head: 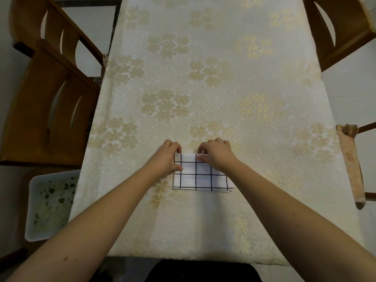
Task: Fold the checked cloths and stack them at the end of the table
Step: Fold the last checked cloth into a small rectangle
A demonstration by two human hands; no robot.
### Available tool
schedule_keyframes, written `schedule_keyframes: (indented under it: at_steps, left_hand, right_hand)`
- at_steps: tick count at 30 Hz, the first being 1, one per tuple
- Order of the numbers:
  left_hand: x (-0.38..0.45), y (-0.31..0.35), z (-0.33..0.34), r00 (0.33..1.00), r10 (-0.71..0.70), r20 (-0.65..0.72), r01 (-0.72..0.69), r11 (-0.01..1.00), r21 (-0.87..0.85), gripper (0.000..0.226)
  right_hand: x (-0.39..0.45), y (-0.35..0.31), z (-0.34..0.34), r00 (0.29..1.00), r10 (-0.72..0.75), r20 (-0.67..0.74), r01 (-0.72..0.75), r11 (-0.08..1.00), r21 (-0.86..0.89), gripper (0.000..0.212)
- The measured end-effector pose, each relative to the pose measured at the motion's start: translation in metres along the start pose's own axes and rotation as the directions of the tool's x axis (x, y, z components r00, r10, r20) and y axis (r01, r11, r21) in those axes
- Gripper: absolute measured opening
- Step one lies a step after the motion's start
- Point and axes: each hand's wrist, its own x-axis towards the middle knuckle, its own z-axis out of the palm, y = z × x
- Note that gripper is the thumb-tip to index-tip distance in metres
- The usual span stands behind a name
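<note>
- A long table (203,78) under a pale flowered covering is seen, chairs at both sides.
- The checked cloth (200,176), already folded small, lies near the table's near end.
- Its far edge is pinched by the left hand (168,157) and the right hand (216,154), fingers curled.
- A last fold or squaring-up is judged under way; carrying to the stack is called for next.

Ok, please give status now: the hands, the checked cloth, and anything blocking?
Left hand and right hand both pinching the far edge of the checked cloth. Cloth folded, flat on the table. Nothing in the way.

One folded checked cloth (203,176) lies at centre frame. Two hands: left hand (167,157), right hand (216,154). Three wooden chairs: two at left (50,110) (67,31), one upper right (335,31). One white bin (50,202), lower left.
</note>
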Motion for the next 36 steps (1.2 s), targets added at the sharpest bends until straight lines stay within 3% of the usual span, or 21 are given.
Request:
schedule_keyframes:
  at_steps: [3, 7, 10, 13, 22, 27, 31, 36]
  left_hand:
    - [0.000, -0.001, -0.003, 0.999, 0.052, 0.008, -0.053, 0.998, 0.016, 0.047]
    - [-0.002, -0.002, -0.007, 0.999, 0.006, 0.047, -0.003, 0.998, -0.067, 0.050]
    - [-0.003, -0.001, -0.010, 0.999, -0.024, 0.038, 0.030, 0.983, -0.181, 0.028]
    - [-0.003, 0.000, -0.012, 0.999, -0.049, 0.019, 0.052, 0.971, -0.234, 0.008]
    - [-0.007, -0.007, -0.021, 0.988, -0.153, -0.011, 0.139, 0.923, -0.359, 0.007]
    - [-0.009, -0.008, -0.016, 0.983, -0.183, -0.006, 0.162, 0.883, -0.440, 0.011]
    - [-0.016, -0.009, -0.014, 0.972, -0.221, 0.083, 0.224, 0.753, -0.618, 0.025]
    - [-0.026, -0.004, -0.008, 0.976, -0.197, 0.097, 0.217, 0.816, -0.535, 0.015]
  right_hand:
    - [0.006, -0.003, -0.001, 0.997, -0.017, 0.069, 0.015, 1.000, 0.019, 0.024]
    - [0.004, 0.003, -0.005, 0.989, -0.070, 0.134, 0.038, 0.973, 0.230, 0.015]
    - [-0.001, 0.008, -0.009, 0.991, -0.095, 0.095, 0.064, 0.956, 0.285, 0.017]
    - [-0.002, 0.013, -0.010, 0.991, -0.081, 0.104, 0.047, 0.954, 0.297, 0.021]
    - [-0.018, 0.053, -0.022, 0.985, 0.074, 0.155, -0.110, 0.966, 0.236, 0.025]
    - [-0.038, 0.067, -0.013, 0.979, 0.189, 0.080, -0.205, 0.891, 0.406, 0.018]
    - [-0.050, 0.067, -0.001, 0.968, 0.251, 0.022, -0.226, 0.825, 0.518, 0.016]
    - [-0.067, 0.061, 0.007, 0.954, 0.299, -0.014, -0.209, 0.698, 0.685, 0.015]
